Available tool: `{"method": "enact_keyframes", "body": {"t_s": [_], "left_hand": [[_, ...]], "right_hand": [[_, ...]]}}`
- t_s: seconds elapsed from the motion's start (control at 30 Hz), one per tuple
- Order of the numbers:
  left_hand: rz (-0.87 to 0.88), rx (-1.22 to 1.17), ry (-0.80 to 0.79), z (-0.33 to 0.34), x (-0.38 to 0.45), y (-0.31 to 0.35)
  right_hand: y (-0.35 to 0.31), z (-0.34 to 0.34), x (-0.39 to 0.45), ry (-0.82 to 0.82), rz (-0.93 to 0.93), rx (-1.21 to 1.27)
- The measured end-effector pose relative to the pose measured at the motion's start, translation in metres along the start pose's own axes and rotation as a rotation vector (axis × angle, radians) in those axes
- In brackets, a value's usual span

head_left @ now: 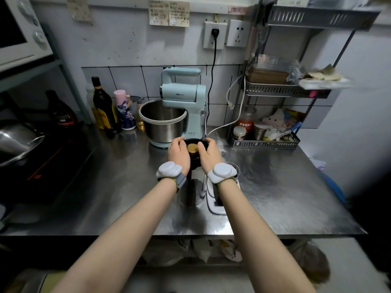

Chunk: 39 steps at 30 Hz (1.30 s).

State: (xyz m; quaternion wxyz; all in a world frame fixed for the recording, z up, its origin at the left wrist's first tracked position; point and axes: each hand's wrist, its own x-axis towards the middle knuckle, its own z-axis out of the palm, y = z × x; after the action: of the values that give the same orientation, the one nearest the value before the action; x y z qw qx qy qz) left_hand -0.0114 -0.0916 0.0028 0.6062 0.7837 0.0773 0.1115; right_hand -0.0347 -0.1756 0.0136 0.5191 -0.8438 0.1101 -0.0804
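Our left grip (178,152) curls round the left edge of the black lid (193,141). Its gold knob (192,148) sits between our grips. Our right grip (208,153) curls round the right edge, over the bench (105,187).

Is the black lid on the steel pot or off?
On: black lid sits atop the steel pot, left hand and right hand gripping its rim. Fully seated: cannot tell.

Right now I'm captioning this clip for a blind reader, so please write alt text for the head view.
The left hand and right hand grip a black lid with a gold knob, on a steel canister standing on a stainless counter. A pale blue stand mixer with its steel bowl stands just behind.
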Motion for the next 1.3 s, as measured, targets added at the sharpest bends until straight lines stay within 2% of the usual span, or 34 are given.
{"method": "enact_keyframes", "body": {"t_s": [0.17,0.37,0.67,1.0,1.3], "left_hand": [[-0.025,0.143,-0.02,0.005,0.012,0.008],[0.04,0.117,0.081,0.012,0.011,-0.003],[0.105,0.101,0.125,0.022,0.027,-0.014],[0.059,0.176,0.106,0.024,0.039,-0.007],[0.022,0.25,0.028,0.021,0.036,0.003]], "right_hand": [[-0.007,0.005,0.016,0.001,0.013,-0.096],[0.001,0.014,0.022,0.106,-0.028,-0.059],[0.011,0.022,0.041,0.14,-0.083,-0.04],[0.013,0.02,0.06,0.074,-0.066,-0.132],[0.005,0.012,0.056,-0.022,0.009,-0.142]]}}
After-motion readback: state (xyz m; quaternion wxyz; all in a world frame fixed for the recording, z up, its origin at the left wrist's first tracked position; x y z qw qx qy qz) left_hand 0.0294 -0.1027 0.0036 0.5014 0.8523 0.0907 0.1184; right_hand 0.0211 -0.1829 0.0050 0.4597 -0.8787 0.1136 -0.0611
